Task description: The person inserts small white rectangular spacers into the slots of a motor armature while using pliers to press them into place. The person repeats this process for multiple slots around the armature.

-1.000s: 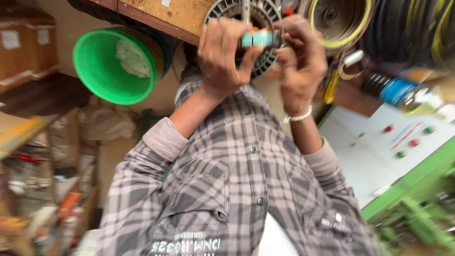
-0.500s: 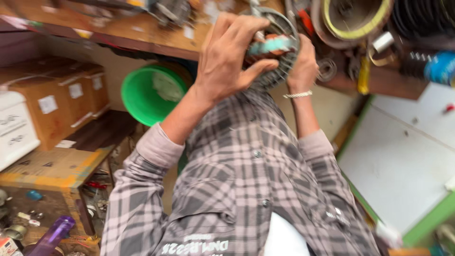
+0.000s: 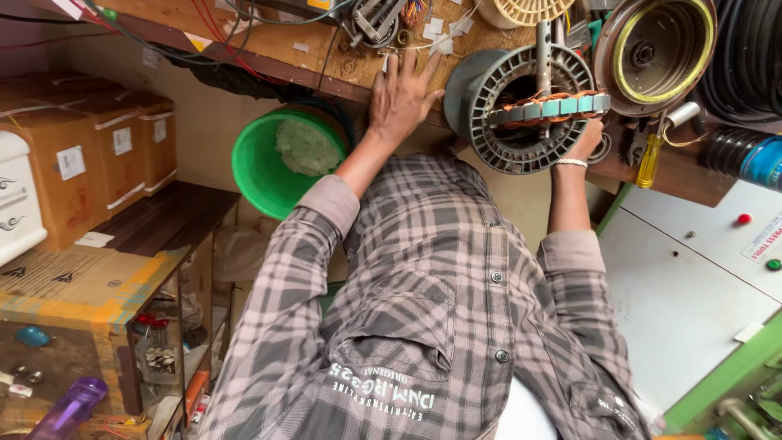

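Left hand [image 3: 401, 94] lies flat, fingers spread, on worktop [image 3: 244, 37]; right hand [image 3: 588, 137] grips stator [image 3: 529, 110] just right of it.

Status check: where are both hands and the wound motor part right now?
Left hand flat, fingers spread on wooden bench. Right hand gripping grey motor housing with copper-wound stator. Yellow screwdriver just beside.
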